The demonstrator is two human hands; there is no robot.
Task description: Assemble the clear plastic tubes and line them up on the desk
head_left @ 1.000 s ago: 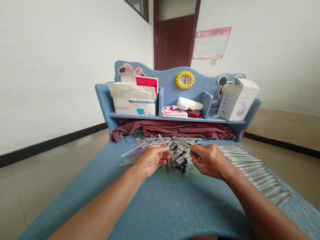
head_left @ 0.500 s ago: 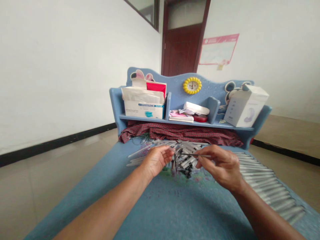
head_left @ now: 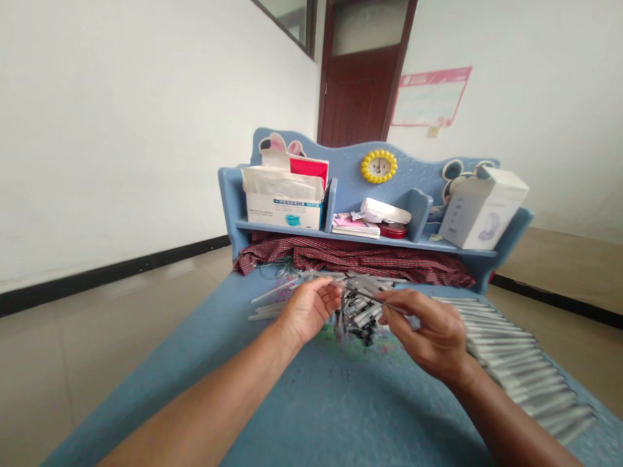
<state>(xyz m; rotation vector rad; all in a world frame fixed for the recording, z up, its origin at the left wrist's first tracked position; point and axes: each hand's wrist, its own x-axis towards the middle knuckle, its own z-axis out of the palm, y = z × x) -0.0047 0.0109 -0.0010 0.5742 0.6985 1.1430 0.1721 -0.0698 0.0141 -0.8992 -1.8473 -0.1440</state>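
Note:
My right hand (head_left: pixel 428 327) pinches a thin dark pen refill (head_left: pixel 363 296), which points left and slightly up toward my other hand. My left hand (head_left: pixel 314 308) has its fingers curled, with thumb and forefinger together near the refill's far end. Something small and pale shows at those fingertips, too blurred to name. Beneath and between both hands lies a loose pile of clear pen barrels (head_left: pixel 367 316) with black parts (head_left: pixel 365 334) among them. On the right, several pens (head_left: pixel 516 357) lie side by side in a long row.
A blue desk (head_left: pixel 302 415) carries everything. Behind the pile lies a checked cloth (head_left: pixel 360 263) below a shelf (head_left: pixel 287 228). That holds a mask box (head_left: pixel 282 211), some papers (head_left: pixel 355 227), a red round tin (head_left: pixel 393 231) and a white box (head_left: pixel 479 211). Loose barrels (head_left: pixel 272 292) lie left.
The refill has tilted, its left end now higher than the right. My right hand has dropped slightly. The whole view has shifted a little.

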